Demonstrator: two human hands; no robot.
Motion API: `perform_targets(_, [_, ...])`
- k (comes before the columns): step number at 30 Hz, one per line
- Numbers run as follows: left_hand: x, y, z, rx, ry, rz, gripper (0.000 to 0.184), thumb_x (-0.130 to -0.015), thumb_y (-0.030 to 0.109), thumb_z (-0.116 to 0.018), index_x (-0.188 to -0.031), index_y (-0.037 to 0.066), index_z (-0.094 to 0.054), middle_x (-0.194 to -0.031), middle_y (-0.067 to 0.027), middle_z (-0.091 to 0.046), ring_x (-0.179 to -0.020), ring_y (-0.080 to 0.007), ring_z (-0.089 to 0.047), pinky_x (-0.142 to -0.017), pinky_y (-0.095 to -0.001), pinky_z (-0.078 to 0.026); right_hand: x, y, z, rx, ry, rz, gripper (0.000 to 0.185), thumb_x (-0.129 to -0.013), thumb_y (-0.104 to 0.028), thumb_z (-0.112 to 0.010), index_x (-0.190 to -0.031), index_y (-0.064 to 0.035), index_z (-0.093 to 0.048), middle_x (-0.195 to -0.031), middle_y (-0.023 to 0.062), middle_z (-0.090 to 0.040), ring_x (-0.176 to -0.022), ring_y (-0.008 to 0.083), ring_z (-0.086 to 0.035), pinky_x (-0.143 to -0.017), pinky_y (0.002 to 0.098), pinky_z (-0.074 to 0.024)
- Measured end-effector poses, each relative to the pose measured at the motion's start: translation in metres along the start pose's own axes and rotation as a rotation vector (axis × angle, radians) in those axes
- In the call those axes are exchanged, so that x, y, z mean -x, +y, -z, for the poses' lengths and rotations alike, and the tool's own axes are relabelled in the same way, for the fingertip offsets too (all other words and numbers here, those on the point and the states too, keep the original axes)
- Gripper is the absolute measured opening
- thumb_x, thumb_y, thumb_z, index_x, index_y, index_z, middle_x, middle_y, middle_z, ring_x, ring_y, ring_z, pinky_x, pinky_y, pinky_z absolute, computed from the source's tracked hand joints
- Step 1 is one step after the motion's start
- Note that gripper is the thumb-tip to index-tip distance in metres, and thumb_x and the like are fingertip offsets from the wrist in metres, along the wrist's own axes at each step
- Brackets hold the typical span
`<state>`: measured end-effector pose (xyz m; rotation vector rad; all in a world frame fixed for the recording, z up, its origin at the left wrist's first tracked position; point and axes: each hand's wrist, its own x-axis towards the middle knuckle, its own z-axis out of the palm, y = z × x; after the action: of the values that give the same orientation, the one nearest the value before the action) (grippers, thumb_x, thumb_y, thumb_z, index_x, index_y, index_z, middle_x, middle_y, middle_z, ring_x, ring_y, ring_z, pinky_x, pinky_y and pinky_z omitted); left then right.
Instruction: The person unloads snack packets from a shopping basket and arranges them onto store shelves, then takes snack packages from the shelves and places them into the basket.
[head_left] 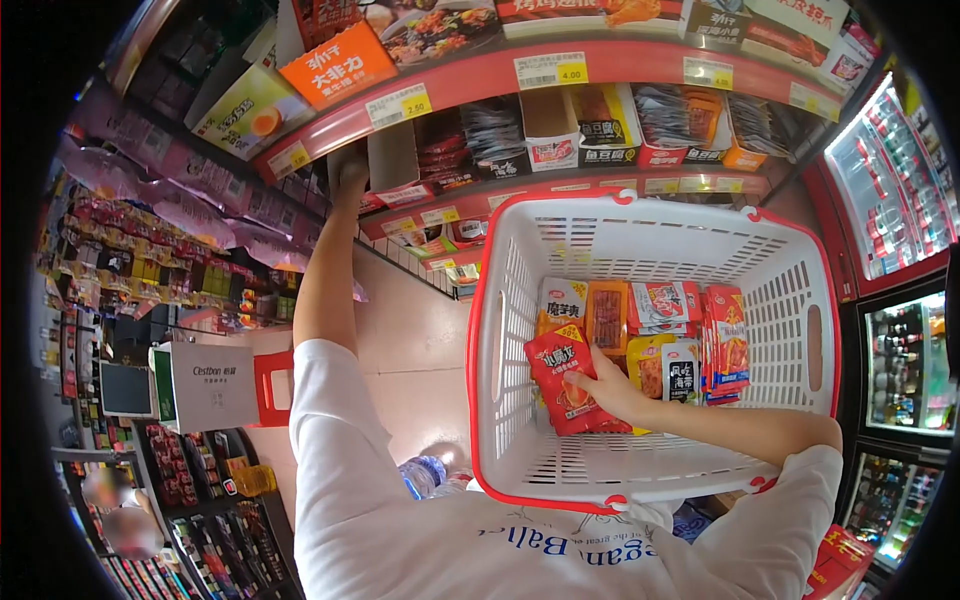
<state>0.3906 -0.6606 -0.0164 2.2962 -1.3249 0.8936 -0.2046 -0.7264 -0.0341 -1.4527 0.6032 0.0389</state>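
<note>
Right fingers (577,380): closed on the red packet (572,408), my thumb across its face.
Left fingers: lost in shadow, so I can't tell whether they are spread or pinching.
Packet: tilted, inside the basket (520,235), overlapping the other packs (725,335).
Left hand (350,172): under the rail (470,92), just beside an open box (392,158).
Reach: one arm is at the shelf while the other handles the packet, I judge.
Rail: drawing back calls for a low wrist, clear of the box.
</note>
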Motion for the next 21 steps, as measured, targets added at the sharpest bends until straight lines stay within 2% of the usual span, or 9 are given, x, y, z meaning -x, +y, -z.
perform_targets(8, [0.007, -0.004, 0.005, -0.286, -0.022, -0.174, 0.021, -0.085, 0.013, -0.051, -0.077, 0.000, -0.065, -0.083, -0.0213, -0.065, -0.075, -0.0322, -0.063, -0.076, -0.0407, -0.051, 0.000, 0.000, 0.001, 0.002, 0.001, -0.025, 0.047, -0.091, -0.024, -0.062, -0.124, 0.0026, -0.041, -0.113, 0.0174, -0.063, -0.103, 0.0244, -0.062, -0.089, 0.0351, -0.0484])
perform_targets(9, [0.003, 0.012, 0.020, -0.285, -0.024, -0.173, 0.021, -0.085, 0.013, -0.051, -0.077, 0.000, -0.065, -0.083, -0.0213, -0.065, -0.075, -0.0322, -0.063, -0.076, -0.0407, -0.051, 0.000, 0.003, 0.001, 0.002, 0.001, -0.026, 0.047, -0.091, -0.024, -0.062, -0.124, 0.0026, -0.041, -0.113, 0.0174, -0.063, -0.103, 0.0244, -0.062, -0.089, 0.0351, -0.0484])
perform_targets(11, [-0.017, 0.059, 0.060, -0.320, -0.425, 0.236, 0.020, -0.086, 0.011, -0.049, -0.091, -0.003, -0.062, -0.086, -0.0211, -0.066, -0.085, -0.0339, -0.065, -0.078, -0.0404, -0.054, -0.003, 0.010, 0.000, -0.014, 0.017, 0.020, 0.047, -0.091, -0.024, -0.062, -0.124, 0.0019, -0.041, -0.113, 0.0173, -0.063, -0.103, 0.0238, -0.062, -0.090, 0.0346, -0.0479])
perform_targets(12, [-0.014, 0.045, 0.053, -0.322, -0.428, 0.238, 0.020, -0.086, 0.011, -0.049, -0.091, -0.003, -0.062, -0.086, -0.0211, -0.066, -0.085, -0.0339, -0.065, -0.078, -0.0404, -0.054, -0.002, 0.010, 0.000, -0.014, 0.013, 0.018, 0.047, -0.091, -0.024, -0.062, -0.124, 0.0019, -0.041, -0.113, 0.0173, -0.063, -0.103, 0.0238, -0.062, -0.090, 0.0346, -0.0479])
perform_targets(14, [-0.008, 0.004, 0.031, -0.421, -0.127, -0.179, 0.022, -0.086, 0.016, -0.053, -0.074, 0.002, -0.065, -0.074, -0.0191, -0.065, -0.071, -0.0358, -0.064, -0.071, -0.0456, -0.053, -0.002, 0.007, 0.001, 0.001, -0.005, 0.024, 0.047, -0.091, -0.023, -0.062, -0.125, 0.0016, -0.041, -0.115, 0.0171, -0.062, -0.104, 0.0230, -0.061, -0.091, 0.0338, -0.0471])
perform_targets(18, [-0.005, 0.009, 0.044, -0.250, -0.021, -0.089, 0.024, -0.087, 0.020, -0.054, -0.075, 0.003, -0.066, -0.074, -0.0194, -0.065, -0.074, -0.0370, -0.065, -0.070, -0.0468, -0.053, 0.000, 0.000, 0.000, -0.005, -0.028, -0.014, 0.046, -0.091, -0.023, -0.061, -0.125, 0.0018, -0.041, -0.117, 0.0166, -0.061, -0.106, 0.0226, -0.060, -0.091, 0.0334, -0.0466])
perform_targets(20, [-0.005, 0.025, 0.054, -0.252, -0.079, 0.121, 0.029, -0.089, 0.026, -0.056, -0.080, 0.001, -0.067, -0.078, -0.0216, -0.065, -0.076, -0.0393, -0.064, -0.071, -0.0474, -0.052, 0.001, -0.001, 0.000, -0.004, -0.020, -0.023, 0.046, -0.092, -0.023, -0.061, -0.125, 0.0015, -0.041, -0.118, 0.0164, -0.060, -0.107, 0.0222, -0.059, -0.092, 0.0333, -0.0463])
perform_targets(21, [-0.004, 0.030, 0.052, -0.253, -0.078, 0.124, 0.029, -0.089, 0.026, -0.056, -0.080, 0.001, -0.067, -0.078, -0.0216, -0.065, -0.076, -0.0393, -0.064, -0.071, -0.0474, -0.052, 0.001, 0.001, 0.000, -0.001, -0.022, -0.022, 0.046, -0.092, -0.023, -0.061, -0.125, 0.0015, -0.041, -0.118, 0.0164, -0.060, -0.107, 0.0222, -0.059, -0.092, 0.0333, -0.0463])
